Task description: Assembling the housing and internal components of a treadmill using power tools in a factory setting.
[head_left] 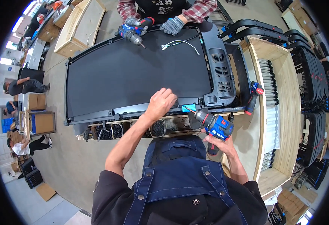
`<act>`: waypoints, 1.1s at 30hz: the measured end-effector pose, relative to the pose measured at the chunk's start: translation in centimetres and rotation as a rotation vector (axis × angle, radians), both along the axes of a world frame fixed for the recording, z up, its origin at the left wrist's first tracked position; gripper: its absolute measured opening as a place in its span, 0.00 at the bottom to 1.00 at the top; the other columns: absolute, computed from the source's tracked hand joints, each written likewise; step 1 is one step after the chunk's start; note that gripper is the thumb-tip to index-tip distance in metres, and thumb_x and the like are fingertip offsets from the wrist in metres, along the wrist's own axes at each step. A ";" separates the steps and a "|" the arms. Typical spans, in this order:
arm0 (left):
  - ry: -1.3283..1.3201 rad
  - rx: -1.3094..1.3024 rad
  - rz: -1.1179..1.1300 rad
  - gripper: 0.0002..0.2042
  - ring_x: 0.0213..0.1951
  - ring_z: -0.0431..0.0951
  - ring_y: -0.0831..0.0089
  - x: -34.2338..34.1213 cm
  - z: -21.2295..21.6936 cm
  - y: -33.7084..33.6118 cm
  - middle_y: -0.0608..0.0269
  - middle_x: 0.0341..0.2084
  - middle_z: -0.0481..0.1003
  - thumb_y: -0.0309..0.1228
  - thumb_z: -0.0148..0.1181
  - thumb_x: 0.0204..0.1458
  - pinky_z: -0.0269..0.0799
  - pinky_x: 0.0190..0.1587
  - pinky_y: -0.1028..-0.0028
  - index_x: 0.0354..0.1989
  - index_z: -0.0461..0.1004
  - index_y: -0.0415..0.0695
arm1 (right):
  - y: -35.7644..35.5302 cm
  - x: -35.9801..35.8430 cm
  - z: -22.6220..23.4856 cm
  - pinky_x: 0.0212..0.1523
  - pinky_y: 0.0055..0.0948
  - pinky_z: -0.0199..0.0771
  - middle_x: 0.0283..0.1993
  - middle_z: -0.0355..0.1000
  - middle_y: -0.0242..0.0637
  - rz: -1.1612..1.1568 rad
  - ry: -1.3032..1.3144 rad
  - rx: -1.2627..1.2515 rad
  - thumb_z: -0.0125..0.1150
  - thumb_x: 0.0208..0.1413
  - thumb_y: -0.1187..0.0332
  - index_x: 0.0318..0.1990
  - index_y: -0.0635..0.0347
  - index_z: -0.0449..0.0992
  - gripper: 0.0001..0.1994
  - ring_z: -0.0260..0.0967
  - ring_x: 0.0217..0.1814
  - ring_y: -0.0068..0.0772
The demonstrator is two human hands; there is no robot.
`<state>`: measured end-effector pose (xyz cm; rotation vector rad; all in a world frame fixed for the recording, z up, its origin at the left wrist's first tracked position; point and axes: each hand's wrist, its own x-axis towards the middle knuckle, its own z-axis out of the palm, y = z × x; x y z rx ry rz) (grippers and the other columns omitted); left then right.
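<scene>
My right hand [220, 144] grips a blue and black cordless drill [220, 127] by its handle. The drill's bit points up and left, toward a light-blue patch [189, 108] on the near side rail [142, 108] of a treadmill. Above that rail, at the near edge of the black running belt [134, 71], my left hand [162, 102] is closed with its fingers curled; what they hold, if anything, is hidden. Opposite me, a co-worker's gloved hand holds another blue cordless drill [130, 33], while their other gloved hand [172, 26] rests on the far edge.
The grey motor cover [220, 63] is at the treadmill's right end. Beside it lies a red and blue power tool [253, 98]. A white cable [183, 42] crosses the belt. Bins of screws [158, 128] stand below the near rail. A wooden crate [290, 123] holds rollers at right.
</scene>
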<state>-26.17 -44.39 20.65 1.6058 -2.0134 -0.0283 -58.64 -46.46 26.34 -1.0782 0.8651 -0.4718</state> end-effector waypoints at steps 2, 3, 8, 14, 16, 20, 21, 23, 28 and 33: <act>0.054 0.026 0.005 0.08 0.36 0.73 0.62 0.5 -0.6 -0.4 0.62 0.31 0.71 0.27 0.69 0.49 0.74 0.40 0.64 0.36 0.76 0.44 | -1.6 0.6 1.6 0.45 0.30 0.81 0.43 0.81 0.36 0.083 0.102 -0.101 0.75 0.51 0.70 0.54 0.64 0.76 0.23 0.78 0.43 0.24; 0.099 0.055 0.002 0.09 0.36 0.74 0.61 0.8 -0.9 -0.4 0.62 0.33 0.72 0.28 0.70 0.48 0.75 0.41 0.64 0.36 0.77 0.44 | -2.5 0.8 2.0 0.46 0.31 0.79 0.42 0.80 0.33 0.161 0.194 -0.201 0.76 0.50 0.68 0.52 0.63 0.77 0.22 0.77 0.42 0.23; 0.131 0.168 0.025 0.10 0.40 0.73 0.59 1.5 -1.6 -0.9 0.61 0.35 0.71 0.27 0.70 0.48 0.76 0.43 0.61 0.37 0.77 0.43 | -7.3 4.1 4.9 0.42 0.38 0.77 0.34 0.79 0.47 0.406 0.503 -0.644 0.75 0.45 0.66 0.42 0.67 0.77 0.19 0.78 0.34 0.44; 0.139 0.179 0.046 0.09 0.41 0.73 0.57 1.7 -2.2 -0.8 0.60 0.36 0.70 0.26 0.69 0.48 0.76 0.44 0.60 0.37 0.76 0.43 | -10.5 9.3 6.5 0.38 0.44 0.76 0.26 0.76 0.52 0.762 0.720 -0.688 0.68 0.43 0.68 0.33 0.67 0.77 0.13 0.76 0.32 0.58; 0.150 0.180 0.057 0.09 0.41 0.73 0.57 1.7 -2.4 -0.8 0.60 0.37 0.70 0.25 0.68 0.48 0.76 0.44 0.59 0.37 0.76 0.43 | -11.0 10.1 6.1 0.37 0.43 0.75 0.26 0.75 0.52 0.768 0.728 -0.669 0.69 0.43 0.68 0.35 0.69 0.75 0.14 0.73 0.29 0.57; 0.158 0.191 0.077 0.10 0.40 0.73 0.57 1.5 -2.5 -0.9 0.60 0.36 0.70 0.26 0.69 0.47 0.76 0.43 0.59 0.36 0.74 0.43 | -11.5 10.7 5.7 0.37 0.43 0.76 0.27 0.75 0.53 0.795 0.728 -0.676 0.71 0.43 0.69 0.37 0.71 0.74 0.17 0.72 0.29 0.58; 0.150 0.195 0.083 0.10 0.40 0.73 0.57 1.5 -2.5 -0.9 0.60 0.35 0.69 0.26 0.69 0.47 0.76 0.42 0.58 0.35 0.73 0.43 | -11.5 10.8 5.6 0.37 0.43 0.76 0.27 0.75 0.53 0.798 0.730 -0.676 0.71 0.43 0.69 0.37 0.71 0.74 0.17 0.72 0.29 0.58; 0.156 0.182 0.080 0.10 0.40 0.73 0.57 1.6 -2.6 -0.9 0.60 0.35 0.69 0.26 0.69 0.47 0.76 0.42 0.58 0.35 0.73 0.43 | -11.5 11.1 5.6 0.39 0.43 0.77 0.29 0.76 0.54 0.812 0.748 -0.670 0.72 0.43 0.69 0.39 0.71 0.75 0.18 0.73 0.31 0.59; 0.164 0.171 0.073 0.11 0.40 0.73 0.57 1.6 -2.7 -1.0 0.60 0.35 0.69 0.26 0.69 0.46 0.77 0.42 0.59 0.34 0.72 0.43 | -11.3 11.1 5.2 0.39 0.44 0.77 0.28 0.76 0.53 0.814 0.754 -0.681 0.70 0.43 0.69 0.38 0.69 0.76 0.16 0.75 0.33 0.59; 0.160 0.162 0.064 0.11 0.40 0.73 0.57 1.9 -2.9 -0.9 0.59 0.35 0.69 0.26 0.69 0.46 0.77 0.42 0.59 0.34 0.72 0.43 | -10.9 12.0 5.5 0.40 0.46 0.76 0.28 0.76 0.53 0.785 0.753 -0.698 0.67 0.42 0.69 0.35 0.68 0.77 0.13 0.77 0.35 0.60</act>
